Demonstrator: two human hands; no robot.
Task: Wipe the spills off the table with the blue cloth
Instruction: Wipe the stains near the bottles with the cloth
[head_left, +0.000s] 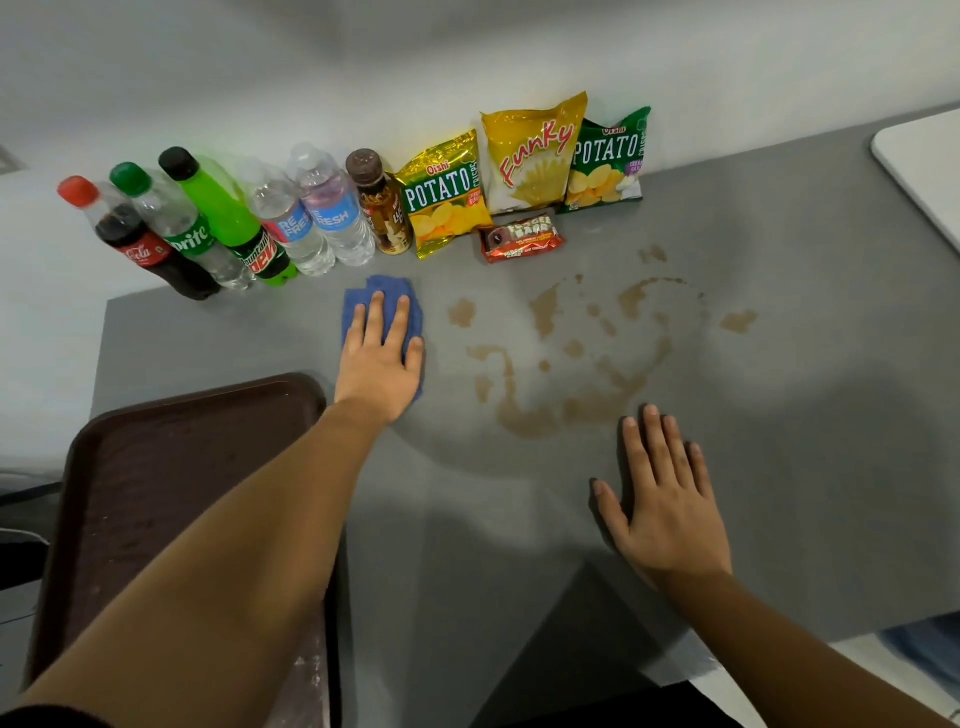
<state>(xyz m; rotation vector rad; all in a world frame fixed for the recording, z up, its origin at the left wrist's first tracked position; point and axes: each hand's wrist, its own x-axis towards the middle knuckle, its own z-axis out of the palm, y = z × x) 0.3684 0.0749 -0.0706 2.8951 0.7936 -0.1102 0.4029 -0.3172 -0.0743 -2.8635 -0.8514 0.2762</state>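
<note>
A blue cloth (388, 291) lies flat on the grey table (779, 415), left of centre. My left hand (382, 358) rests palm down on top of it, fingers spread, pressing it to the surface. Brown spills (566, 353) spread in several patches and smears across the middle of the table, to the right of the cloth. My right hand (662, 499) lies flat on the bare table just below the spills, fingers apart, holding nothing.
A dark brown tray (156, 467) sits at the near left. Along the back wall stand several drink bottles (234, 223), three chip bags (524, 161) and a small snack bar (522, 236). A white board's corner (924, 166) shows far right.
</note>
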